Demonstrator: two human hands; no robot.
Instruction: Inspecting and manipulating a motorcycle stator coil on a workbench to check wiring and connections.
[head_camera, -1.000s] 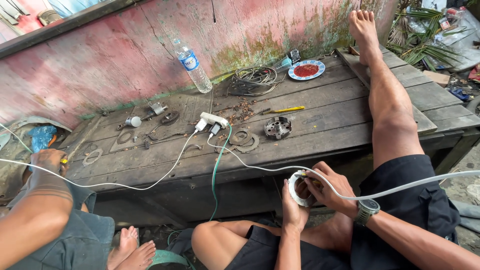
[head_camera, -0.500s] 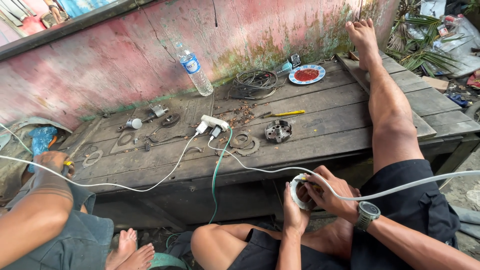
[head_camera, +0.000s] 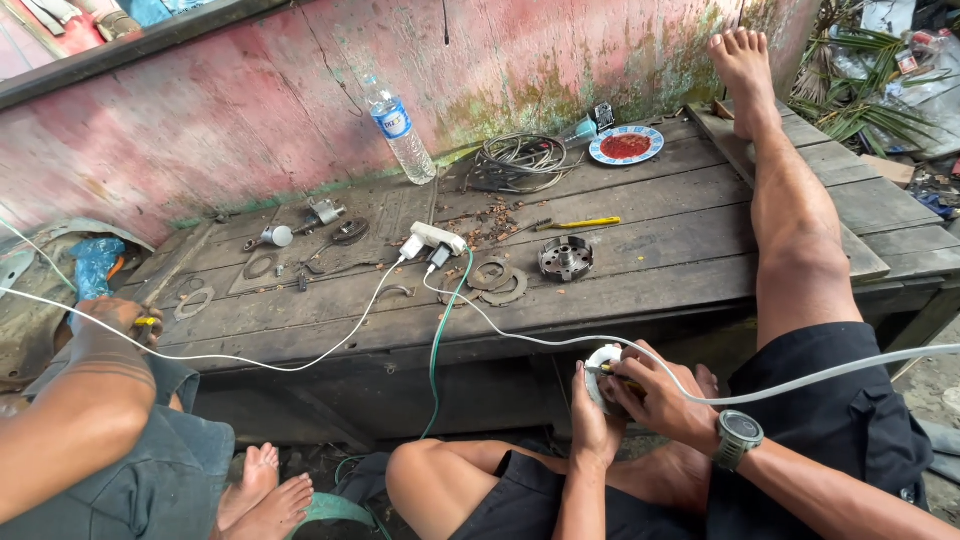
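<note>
Gripping a small white round plug below the table edge, the left hand cups it while the right hand pinches its stiff-looking, probably light casing where the cord enters

- left hand raised upright between the knees, fingers curled in a closed grip
- right hand pressed against it, fingers bent; watch on the wrist
</note>
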